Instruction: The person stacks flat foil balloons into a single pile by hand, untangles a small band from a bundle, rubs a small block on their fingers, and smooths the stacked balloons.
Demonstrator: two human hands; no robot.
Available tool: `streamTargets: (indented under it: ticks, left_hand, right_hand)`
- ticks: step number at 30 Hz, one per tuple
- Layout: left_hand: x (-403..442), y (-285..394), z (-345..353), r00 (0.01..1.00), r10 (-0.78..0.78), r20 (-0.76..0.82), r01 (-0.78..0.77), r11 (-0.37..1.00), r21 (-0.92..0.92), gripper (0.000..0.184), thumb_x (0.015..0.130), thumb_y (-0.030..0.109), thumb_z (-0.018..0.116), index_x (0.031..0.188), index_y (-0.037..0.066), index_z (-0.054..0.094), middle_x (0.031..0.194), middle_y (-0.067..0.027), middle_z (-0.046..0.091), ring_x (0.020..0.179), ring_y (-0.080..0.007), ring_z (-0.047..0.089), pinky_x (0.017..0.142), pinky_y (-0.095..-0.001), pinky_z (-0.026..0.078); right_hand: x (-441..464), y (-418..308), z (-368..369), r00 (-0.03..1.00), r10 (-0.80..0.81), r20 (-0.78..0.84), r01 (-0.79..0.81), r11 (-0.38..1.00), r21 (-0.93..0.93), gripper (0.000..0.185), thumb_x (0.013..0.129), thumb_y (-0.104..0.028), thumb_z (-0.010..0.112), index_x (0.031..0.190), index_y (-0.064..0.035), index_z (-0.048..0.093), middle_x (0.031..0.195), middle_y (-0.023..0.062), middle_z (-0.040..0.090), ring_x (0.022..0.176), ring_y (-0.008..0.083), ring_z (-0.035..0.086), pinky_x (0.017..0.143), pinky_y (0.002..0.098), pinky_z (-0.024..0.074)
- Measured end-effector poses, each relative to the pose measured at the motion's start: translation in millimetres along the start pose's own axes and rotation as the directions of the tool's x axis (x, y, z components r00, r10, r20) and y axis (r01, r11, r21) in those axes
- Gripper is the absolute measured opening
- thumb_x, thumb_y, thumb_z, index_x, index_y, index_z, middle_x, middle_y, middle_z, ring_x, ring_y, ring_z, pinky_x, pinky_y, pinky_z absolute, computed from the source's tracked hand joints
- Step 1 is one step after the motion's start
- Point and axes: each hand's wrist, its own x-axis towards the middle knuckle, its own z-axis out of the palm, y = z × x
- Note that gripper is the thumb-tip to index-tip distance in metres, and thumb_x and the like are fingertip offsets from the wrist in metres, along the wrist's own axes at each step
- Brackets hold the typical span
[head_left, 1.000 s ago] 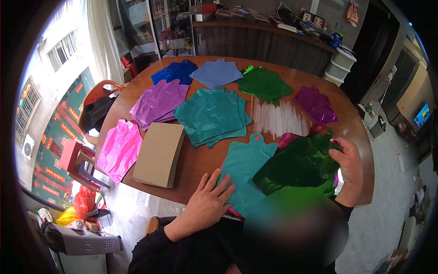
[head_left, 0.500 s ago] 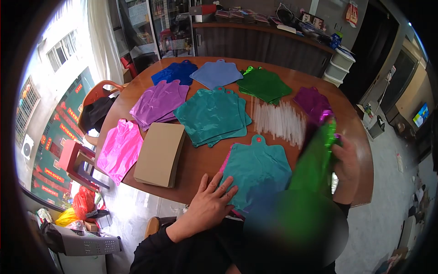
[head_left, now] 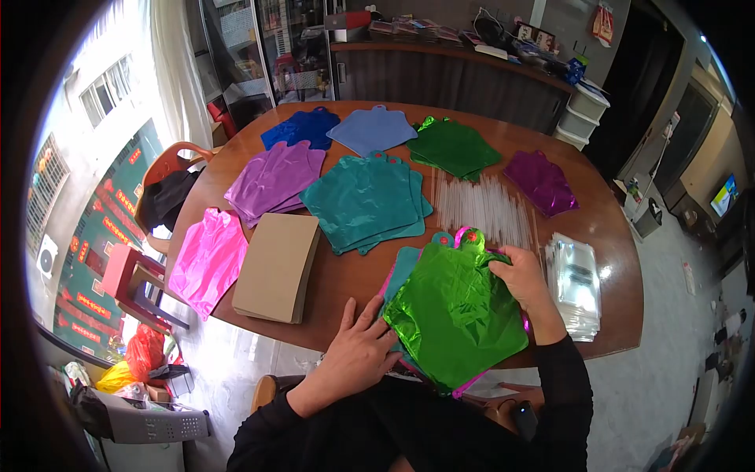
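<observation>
Swung leftward since half a second ago, the green foil sheet [head_left: 464,315] now lies over most of the teal sheet [head_left: 403,269] near the person, and the right hand [head_left: 519,275] has come across with it. That hand has its fingers closed on the green sheet's upper right edge, which bunches into creases there. Down at the sheet's left edge, the left hand [head_left: 358,362] stays about where it was, holding nothing in a grip, fingers spread and fingertips resting by the border between green and teal. Magenta foil peeks out along the green sheet's lower edge. Just right of the right forearm, a stack of clear packets [head_left: 576,287] shines on the tabletop [head_left: 621,259], now plainly in view. Beyond the sheet lie white sticks [head_left: 484,208], with a purple sheet [head_left: 543,182] to their right. Farther left I see a fanned teal pile [head_left: 366,197], then a brown cardboard stack [head_left: 275,263] beside a bright pink sheet [head_left: 206,259].
</observation>
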Motion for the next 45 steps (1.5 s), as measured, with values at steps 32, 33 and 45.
streamTargets:
  ticks: [32, 33, 45]
  left_hand:
    - [-7.8, -5.9, -23.0, 0.995, -0.074, -0.069, 0.065, 0.99, -0.129, 0.045, 0.091, 0.02, 0.067, 0.13, 0.0, 0.061, 0.144, -0.0134, 0.056, 0.147, -0.0401, 0.034, 0.12, -0.0611, 0.02]
    - [-8.5, -7.0, -23.6, 0.995, -0.075, -0.07, 0.065, 0.99, -0.127, 0.045, 0.091, 0.02, 0.067, 0.13, 0.0, 0.061, 0.144, -0.0134, 0.056, 0.147, -0.0401, 0.034, 0.12, -0.0611, 0.02]
    - [-13.0, -6.5, -25.2, 0.997, -0.06, 0.05, 0.061, 0.998, -0.016, 0.047, 0.091, 0.02, 0.065, 0.133, -0.001, 0.059, 0.145, -0.012, 0.054, 0.143, -0.0408, 0.039, 0.119, -0.0607, 0.023]
  right_hand:
    - [9.9, -9.8, 33.1, 0.978, -0.17, -0.118, 0.133, 0.954, -0.269, 0.021, 0.083, -0.012, 0.066, 0.096, 0.0041, 0.07, 0.076, 0.0133, 0.069, 0.064, 0.0265, 0.058, 0.064, 0.0371, 0.0491]
    - [10.1, -10.9, 33.2, 0.978, -0.172, -0.118, 0.135, 0.954, -0.268, 0.021, 0.083, -0.012, 0.066, 0.096, 0.0041, 0.07, 0.076, 0.0133, 0.069, 0.064, 0.0265, 0.058, 0.064, 0.0371, 0.0491]
    - [7.5, 0.0, 24.3, 0.976, -0.183, -0.119, 0.155, 0.965, -0.214, 0.02, 0.082, -0.01, 0.066, 0.095, 0.0046, 0.07, 0.073, 0.0099, 0.066, 0.061, 0.021, 0.054, 0.061, 0.0331, 0.046]
